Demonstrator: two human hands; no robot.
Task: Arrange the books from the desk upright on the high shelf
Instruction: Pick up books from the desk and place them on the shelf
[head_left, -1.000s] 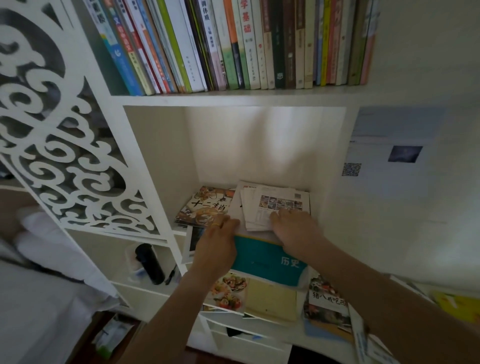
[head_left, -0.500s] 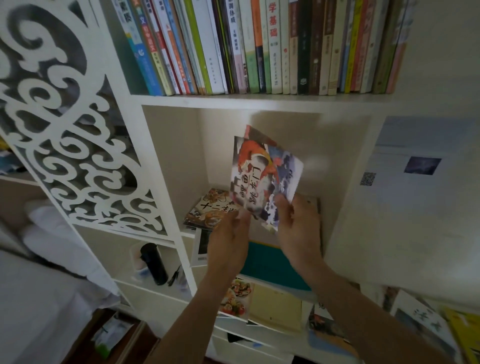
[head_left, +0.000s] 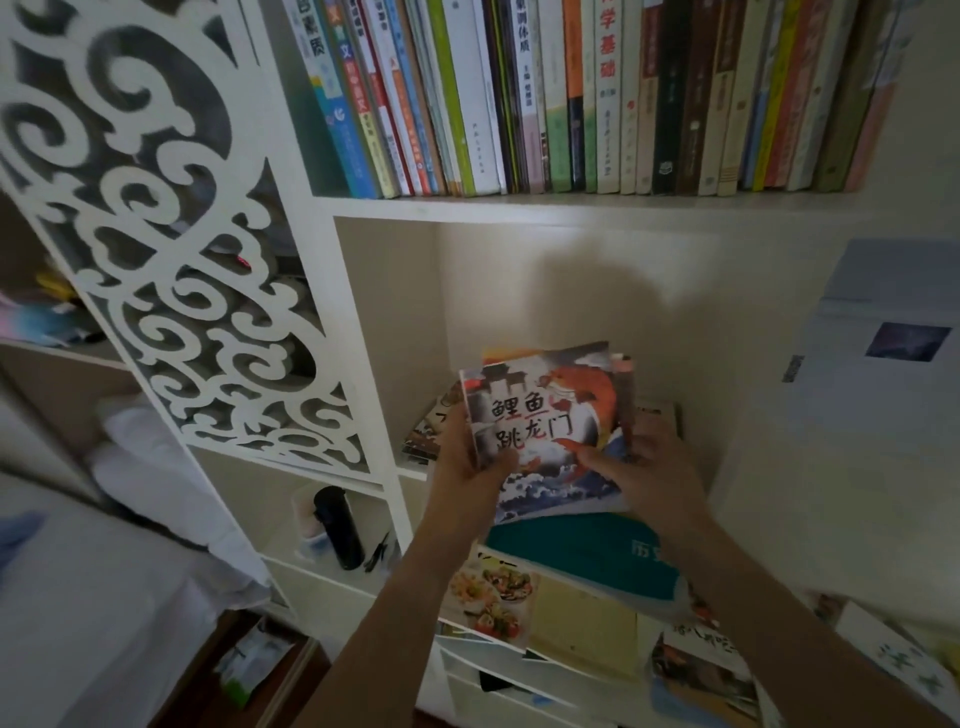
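Both hands hold a thin book (head_left: 545, 415) in front of the lower cubby, cover toward the camera, title upright, long axis roughly vertical and tilted back. Left hand (head_left: 462, 467) fingers clamp its left edge; right hand (head_left: 644, 467) fingers pinch its lower right corner. Above, the high shelf (head_left: 571, 202) carries upright books (head_left: 571, 93).

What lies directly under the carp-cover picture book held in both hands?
Beneath the carp-cover picture book lies a teal softcover book, flat, partly showing. More thin booklets fan out behind the cover. Whatever rests under the teal book's upper end is covered.
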